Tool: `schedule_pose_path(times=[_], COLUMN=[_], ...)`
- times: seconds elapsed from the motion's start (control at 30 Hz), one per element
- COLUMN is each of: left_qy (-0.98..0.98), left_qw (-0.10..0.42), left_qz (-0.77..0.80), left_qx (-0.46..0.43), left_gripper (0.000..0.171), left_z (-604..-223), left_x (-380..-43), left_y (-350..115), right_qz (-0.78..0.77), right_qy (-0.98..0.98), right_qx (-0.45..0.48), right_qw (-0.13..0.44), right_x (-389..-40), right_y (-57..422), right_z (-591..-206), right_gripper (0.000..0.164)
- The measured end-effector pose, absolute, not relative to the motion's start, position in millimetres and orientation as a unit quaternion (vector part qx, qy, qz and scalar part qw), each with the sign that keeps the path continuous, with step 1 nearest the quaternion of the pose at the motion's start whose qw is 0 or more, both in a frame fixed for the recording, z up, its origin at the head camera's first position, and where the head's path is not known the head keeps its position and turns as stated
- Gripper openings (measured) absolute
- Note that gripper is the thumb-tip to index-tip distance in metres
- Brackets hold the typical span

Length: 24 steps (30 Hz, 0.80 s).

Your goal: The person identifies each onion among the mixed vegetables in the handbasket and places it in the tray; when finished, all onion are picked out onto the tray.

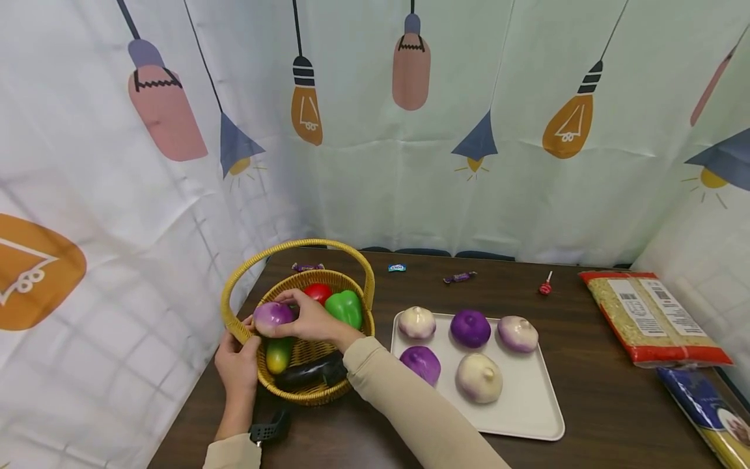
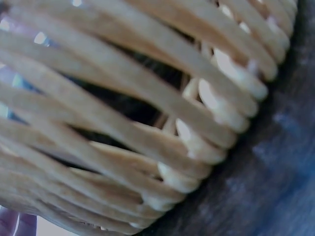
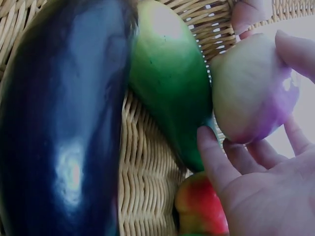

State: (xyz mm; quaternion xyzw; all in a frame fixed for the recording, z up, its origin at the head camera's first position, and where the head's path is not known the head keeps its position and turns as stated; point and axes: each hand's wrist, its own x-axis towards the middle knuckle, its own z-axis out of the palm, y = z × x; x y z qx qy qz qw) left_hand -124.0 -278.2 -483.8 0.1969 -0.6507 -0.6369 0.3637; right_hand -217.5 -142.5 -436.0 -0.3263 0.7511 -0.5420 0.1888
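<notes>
Over the left part of a wicker basket [image 1: 328, 393], my right hand [image 1: 313, 319] holds a purple-and-white turnip [image 1: 273, 318] between thumb and fingers. The right wrist view shows the turnip's [image 3: 251, 93] pale side, with the fingers [image 3: 216, 152] curved round its underside. My left hand [image 1: 239, 365] grips the basket's rim at the foot of its handle. Inside lie a dark eggplant [image 1: 310, 372], a green-and-yellow mango-like fruit [image 3: 172, 78], a green bell pepper [image 1: 344, 309] and a round red piece [image 1: 318, 292]. Woven strands of the basket [image 2: 123, 93] fill the left wrist view.
A white tray [image 1: 527, 417] with several purple and whitish turnips stands right of the basket. Wrapped candies [image 1: 459, 277] and a lollipop [image 1: 545, 285] lie along the back. A grain bag [image 1: 650, 319] and a blue packet [image 1: 706, 410] lie at the right. A patterned curtain [image 1: 375, 189] hangs behind.
</notes>
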Motion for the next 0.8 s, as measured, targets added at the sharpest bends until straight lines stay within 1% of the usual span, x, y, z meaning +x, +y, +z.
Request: schedule_pose_path(times=[0.13,0.23,0.33,0.5,0.57,0.67,0.8], left_qy=[-0.657,-0.666,-0.669,-0.687,-0.690,-0.686,-0.678], left_qw=[0.362,0.357,0.353,0.344,0.342,0.341,0.341], left_qz=[-0.628,-0.620,-0.620,-0.607,-0.605,-0.608,-0.613], left_qx=[0.210,0.212,0.209,0.203,0.202,0.207,0.219], left_gripper=[0.030,0.028,0.028,0.025,0.024,0.023,0.024], left_z=[-486,-487,-489,-486,-484,-482,-482], left_x=[-124,-125,-127,-126,-126,-125,-123], left_y=[-275,-274,-275,-276,-277,-279,-281], right_qz=[-0.518,-0.468,-0.417,-0.376,-0.377,-0.400,-0.440], right_qy=[0.761,0.786,0.812,0.836,0.834,0.820,0.811], right_qx=[-0.335,-0.354,-0.369,-0.382,-0.391,-0.401,-0.382], right_qw=[0.201,0.194,0.175,0.119,0.096,0.076,0.058], right_x=[-216,-215,-213,-204,-200,-192,-179], right_y=[-140,-136,-132,-117,-107,-87,-57], right_z=[-435,-431,-423,-405,-398,-390,-389], right_gripper=[0.076,0.083,0.082,0.079,0.080,0.081,0.080])
